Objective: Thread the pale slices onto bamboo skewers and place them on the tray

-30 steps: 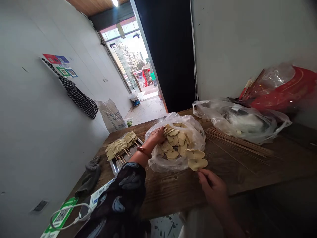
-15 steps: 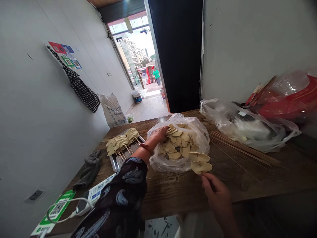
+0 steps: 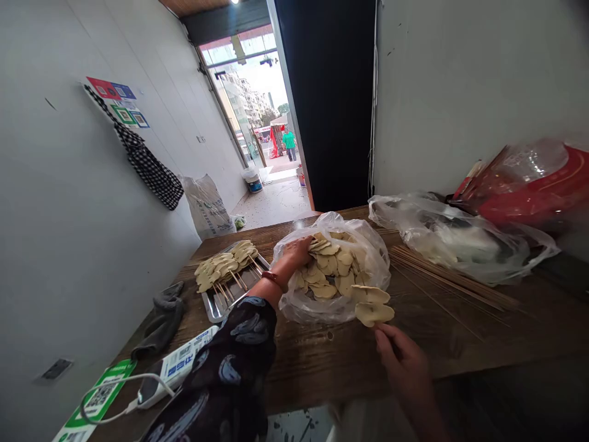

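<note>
My right hand [image 3: 405, 362] pinches the lower end of a skewer, which runs up through two pale, flat, oval slices [image 3: 373, 313]. To its left, an open clear plastic bag [image 3: 294, 310] holds a heap of similar slices [image 3: 324, 270]. My left hand [image 3: 297, 253] reaches into that bag, closed at the edge of a few stacked slices [image 3: 323, 247]; its fingertips are partly hidden. On a metal tray [image 3: 212, 312] farther left lie several filled skewers [image 3: 225, 265], their bare stick ends pointing toward me.
Loose bamboo skewers [image 3: 451, 276] lie on the wooden table [image 3: 317, 362] at right, beside another plastic bag [image 3: 464, 236] and a red package [image 3: 534, 205]. A grey cloth [image 3: 161, 319], a white device with a cable [image 3: 184, 362] and a green QR card [image 3: 99, 393] are at left.
The camera view has shifted slightly. My left hand stays in the bag at the stacked slices, and my right hand still holds the skewer in nearly the same place.
</note>
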`<state>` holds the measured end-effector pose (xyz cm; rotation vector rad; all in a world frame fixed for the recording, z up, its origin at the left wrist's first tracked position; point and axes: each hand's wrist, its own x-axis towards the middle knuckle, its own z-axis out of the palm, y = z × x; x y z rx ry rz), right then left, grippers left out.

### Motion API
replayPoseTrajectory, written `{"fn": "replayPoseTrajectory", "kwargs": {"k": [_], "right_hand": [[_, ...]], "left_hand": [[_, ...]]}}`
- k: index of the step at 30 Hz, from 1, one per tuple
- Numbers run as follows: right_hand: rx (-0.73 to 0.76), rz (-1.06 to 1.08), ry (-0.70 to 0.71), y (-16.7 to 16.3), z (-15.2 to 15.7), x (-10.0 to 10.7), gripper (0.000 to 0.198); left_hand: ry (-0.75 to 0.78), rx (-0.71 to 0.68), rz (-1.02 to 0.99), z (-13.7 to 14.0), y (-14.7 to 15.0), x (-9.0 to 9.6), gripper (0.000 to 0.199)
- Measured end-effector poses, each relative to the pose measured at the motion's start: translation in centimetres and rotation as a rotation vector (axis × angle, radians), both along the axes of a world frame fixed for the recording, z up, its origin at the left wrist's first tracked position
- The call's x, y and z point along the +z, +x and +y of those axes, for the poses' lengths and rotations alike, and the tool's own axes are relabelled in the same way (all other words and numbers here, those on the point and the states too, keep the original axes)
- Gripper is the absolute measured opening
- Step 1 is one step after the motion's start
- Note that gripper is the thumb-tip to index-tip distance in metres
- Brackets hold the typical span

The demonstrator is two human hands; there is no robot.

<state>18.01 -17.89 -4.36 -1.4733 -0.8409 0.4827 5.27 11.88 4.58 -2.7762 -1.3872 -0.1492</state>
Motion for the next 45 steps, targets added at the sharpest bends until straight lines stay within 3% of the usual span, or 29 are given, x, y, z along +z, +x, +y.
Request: {"fn": "replayPoseTrajectory", "kwargs": {"k": [7,13,16,19,22,24,28,31,35,38,42,45], "right_hand": [[0.024,0.043,0.013,0.0,0.2,-0.1,0.032],[0.009,0.042,0.049,-0.1,0.1,-0.1,0.032],[-0.004,0.015,0.080,-0.1,0.2,0.0,0.032],[-0.011,-0.002,0.078,0.0,0.3,-0.1,0.033],[0.002,0.013,0.072,0.0,0.3,-0.3,0.034],[0.007,0.020,0.074,0.0,0.3,-0.6,0.035],[0.007,0.021,0.098,-0.1,0.4,-1.0,0.035],[0.012,0.018,0.109,-0.1,0.5,-1.2,0.035],[-0.003,0.016,0.118,-0.1,0.5,-1.2,0.036],[-0.008,0.014,0.120,-0.1,0.4,-1.1,0.037],[-0.010,0.025,0.108,-0.1,0.3,-1.0,0.037],[-0.027,0.047,0.097,-0.2,0.1,-0.9,0.037]], "left_hand": [[0.011,0.058,0.034,-1.2,-0.1,2.5,0.053],[0.074,-0.020,0.050,-5.6,0.0,3.8,0.050],[0.074,-0.038,0.019,-8.6,0.2,2.5,0.057],[0.006,-0.040,0.017,-11.2,-0.2,0.0,0.078],[-0.081,-0.057,-0.022,-12.6,-1.2,-2.0,0.099],[-0.111,-0.098,-0.056,-13.1,-2.0,-2.4,0.102],[0.004,-0.162,-0.089,-13.5,-2.8,-2.0,0.073],[0.132,-0.171,-0.092,-13.8,-2.0,-2.8,0.053],[0.140,-0.201,-0.121,-15.0,-0.3,-5.1,0.049],[0.064,-0.297,-0.158,-16.1,-0.3,-5.6,0.054],[-0.058,-0.402,-0.354,-15.0,-1.4,-3.6,0.046],[-0.059,-0.261,-0.549,-11.5,-1.1,-1.4,0.033]]}}
